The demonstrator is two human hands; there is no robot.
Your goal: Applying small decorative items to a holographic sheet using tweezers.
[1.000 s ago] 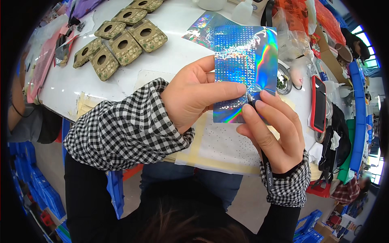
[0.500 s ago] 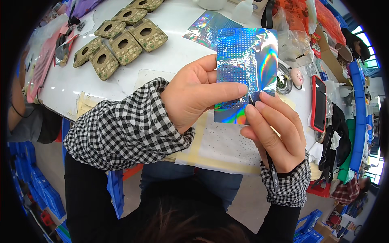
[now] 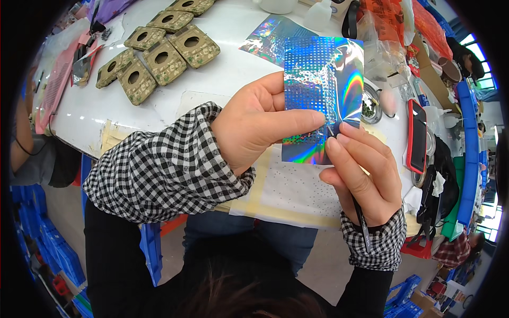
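My left hand (image 3: 260, 124) holds up a shiny holographic sheet (image 3: 323, 79) covered in rows of tiny dots, thumb pressed across its lower part. My right hand (image 3: 363, 172) grips a thin dark tweezer-like tool (image 3: 360, 222) whose tip touches the sheet near my left thumb. The tool's shaft runs down past my checkered cuff. A second holographic sheet (image 3: 268, 40) lies flat on the white table (image 3: 222, 79) behind.
Several camouflage-patterned square pieces with round holes (image 3: 159, 55) lie at the table's far left. A dotted white paper (image 3: 294, 191) taped at the table's near edge lies below my hands. A red phone (image 3: 416, 138), a small dish (image 3: 371, 103) and bags crowd the right. Blue crates (image 3: 42, 249) stand on the floor.
My right hand has slid slightly right and down along the sheet's lower edge with the tool. The left hand keeps its hold on the sheet.
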